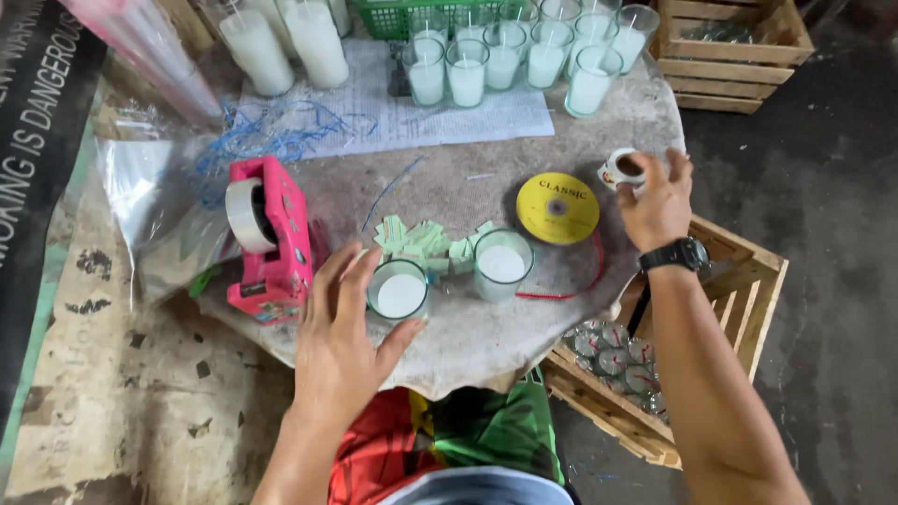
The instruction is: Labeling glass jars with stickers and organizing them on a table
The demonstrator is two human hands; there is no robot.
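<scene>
Your left hand (341, 327), fingers spread, cups the near glass candle (398, 291), standing upright just right of it beside a second candle glass (502, 265), while your right hand (658, 201), well apart, pinches a small tape roll (623, 169) at the table (468, 341) edge.

pink tape dispenser (269, 238); yellow ribbon spool (557, 208); green paper tags (423, 245); wooden crate (725, 51) top right; blue strings (271, 131)

Candle workshop — wax-filled glasses (505, 56), crates (725, 56)
</scene>
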